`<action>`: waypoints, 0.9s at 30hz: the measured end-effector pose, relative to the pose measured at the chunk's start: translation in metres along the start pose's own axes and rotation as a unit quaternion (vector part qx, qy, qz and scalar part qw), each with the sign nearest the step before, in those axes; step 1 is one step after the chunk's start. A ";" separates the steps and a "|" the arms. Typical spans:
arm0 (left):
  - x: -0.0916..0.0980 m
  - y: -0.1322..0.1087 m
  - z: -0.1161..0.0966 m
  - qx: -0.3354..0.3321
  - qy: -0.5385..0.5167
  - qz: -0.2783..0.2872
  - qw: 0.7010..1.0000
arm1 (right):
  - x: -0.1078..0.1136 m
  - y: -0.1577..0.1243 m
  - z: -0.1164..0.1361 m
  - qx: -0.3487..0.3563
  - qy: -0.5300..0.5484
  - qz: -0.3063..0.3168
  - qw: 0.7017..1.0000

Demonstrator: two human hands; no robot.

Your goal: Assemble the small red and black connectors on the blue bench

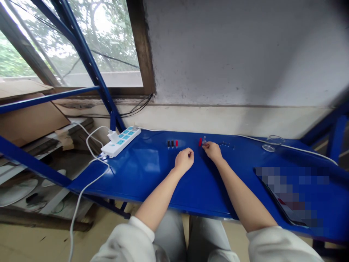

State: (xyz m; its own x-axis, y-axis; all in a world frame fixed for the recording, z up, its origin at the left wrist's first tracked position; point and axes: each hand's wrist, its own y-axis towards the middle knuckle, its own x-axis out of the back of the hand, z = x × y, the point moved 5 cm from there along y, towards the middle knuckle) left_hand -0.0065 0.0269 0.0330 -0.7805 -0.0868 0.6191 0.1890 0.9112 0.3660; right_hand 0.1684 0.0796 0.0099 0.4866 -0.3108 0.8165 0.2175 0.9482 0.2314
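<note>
My left hand (184, 159) hovers over the blue tabletop with its fingers curled together; whatever they may hold is hidden. Farther right, my right hand (213, 151) reaches to small clear pieces (204, 139), thumb and fingers pinched together at them. What exactly is between the fingertips is too small to make out. Just left of those fingertips is a small red cylinder (200, 142). Beyond my left hand, two small black cylinders (170, 143) and a red one (176, 143) stand in a row, with clear lower ends. Several tiny pieces (227, 145) lie right of my right hand.
A white power strip (121, 142) with a plug and cable sits at the left end of the blue table (131, 178). Clear round items (268, 147) lie back right by a white cable. A dark flat object (283, 203), partly pixelated, lies front right. Blue frame posts flank the table.
</note>
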 end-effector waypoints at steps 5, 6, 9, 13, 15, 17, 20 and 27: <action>0.010 0.001 0.006 0.039 0.033 -0.034 0.998 | 0.004 -0.004 -0.001 -0.009 -0.022 -0.008 1.000; 0.013 0.002 0.009 0.052 0.032 -0.043 0.997 | 0.004 -0.004 0.000 -0.009 -0.023 -0.008 1.000; 0.022 0.004 0.018 0.092 -0.005 -0.070 0.993 | 0.005 -0.005 0.000 -0.010 -0.027 -0.011 1.000; 0.032 0.007 0.029 0.120 -0.010 -0.094 0.988 | 0.005 -0.006 0.002 -0.007 -0.046 -0.005 0.999; 0.033 0.008 0.034 0.128 0.037 -0.087 0.987 | 0.006 -0.007 0.004 -0.006 -0.064 0.002 0.998; 0.032 0.010 0.037 0.126 0.083 -0.077 0.986 | 0.010 -0.009 0.008 -0.007 -0.087 0.010 0.996; 0.032 0.012 0.038 0.097 0.113 -0.087 0.985 | 0.017 -0.016 0.014 -0.014 -0.116 0.022 0.993; 0.027 0.017 0.033 0.058 0.077 -0.099 0.990 | 0.032 -0.040 0.028 -0.017 -0.108 0.017 0.994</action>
State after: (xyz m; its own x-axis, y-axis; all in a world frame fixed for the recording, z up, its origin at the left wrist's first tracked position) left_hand -0.0444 0.0531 0.0331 -0.6931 -0.3215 0.6452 -0.0357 0.9092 0.4148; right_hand 0.1513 0.0337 0.0413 0.3028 -0.2538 0.9186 0.2337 0.9542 0.1866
